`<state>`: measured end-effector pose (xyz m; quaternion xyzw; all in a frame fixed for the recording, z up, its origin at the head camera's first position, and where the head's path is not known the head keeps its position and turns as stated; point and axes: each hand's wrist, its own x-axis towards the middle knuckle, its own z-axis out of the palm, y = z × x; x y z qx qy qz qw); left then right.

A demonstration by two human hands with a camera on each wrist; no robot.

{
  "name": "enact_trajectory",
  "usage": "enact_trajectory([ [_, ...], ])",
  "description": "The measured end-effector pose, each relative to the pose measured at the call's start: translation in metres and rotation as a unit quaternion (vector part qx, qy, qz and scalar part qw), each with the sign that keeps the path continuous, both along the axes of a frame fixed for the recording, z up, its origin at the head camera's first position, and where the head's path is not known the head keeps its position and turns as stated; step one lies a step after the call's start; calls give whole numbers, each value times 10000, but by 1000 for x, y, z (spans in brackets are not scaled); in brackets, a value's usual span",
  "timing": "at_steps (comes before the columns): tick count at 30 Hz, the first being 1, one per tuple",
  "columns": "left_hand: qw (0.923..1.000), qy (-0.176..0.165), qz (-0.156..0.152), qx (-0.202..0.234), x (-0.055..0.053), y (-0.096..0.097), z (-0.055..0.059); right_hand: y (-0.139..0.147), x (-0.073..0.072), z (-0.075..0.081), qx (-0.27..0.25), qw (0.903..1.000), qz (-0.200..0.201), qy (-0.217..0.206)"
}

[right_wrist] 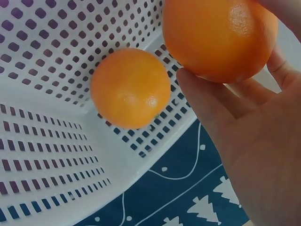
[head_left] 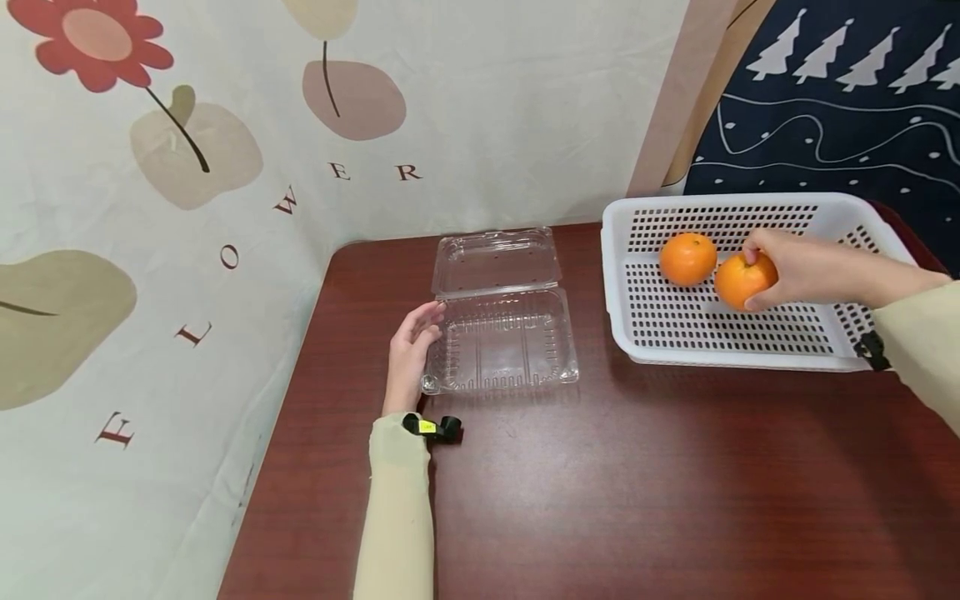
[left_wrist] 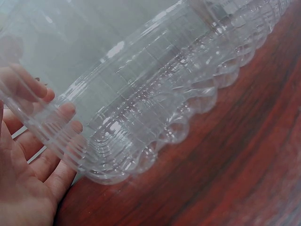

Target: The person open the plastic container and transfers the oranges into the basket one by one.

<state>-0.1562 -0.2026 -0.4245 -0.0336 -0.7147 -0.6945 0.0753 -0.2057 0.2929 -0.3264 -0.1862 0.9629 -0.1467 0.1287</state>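
Observation:
My right hand (head_left: 798, 265) grips an orange (head_left: 745, 282) between thumb and fingers, over the white basket (head_left: 637, 354). A second orange (head_left: 687, 259) sits to its left on the basket floor; the right wrist view shows this other orange (right_wrist: 130, 88) below the held one (right_wrist: 221, 37). On the table, a clear plastic clamshell container (head_left: 501, 342) lies opened, its lid (head_left: 497, 262) folded back towards the wall. My left hand (head_left: 411, 354) holds the container's left edge near the hinge. Through the plastic, the left wrist view shows bent fingertips (left_wrist: 68, 110).
The brown wooden table (head_left: 555, 492) runs along a patterned wall cloth (head_left: 517, 125). Behind the basket hangs a dark blue cloth (head_left: 817, 150) with white trees. Black wrist cameras are strapped at the left sleeve (head_left: 401, 492) and right sleeve (head_left: 926, 342).

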Motion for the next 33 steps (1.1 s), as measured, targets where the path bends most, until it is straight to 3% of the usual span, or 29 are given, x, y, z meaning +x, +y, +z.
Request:
enact_trajectory([
  [6,10000,-4,-20,32,1,0,1,-1,-2,-4,178,9996,125,160],
  [23,9999,-77,47,-121,0,-1,2,-4,-12,-10,224,9992,240,-225],
  [33,9999,-77,52,-83,0,0,1,-1,-19,-17,413,9917,359,-1163],
])
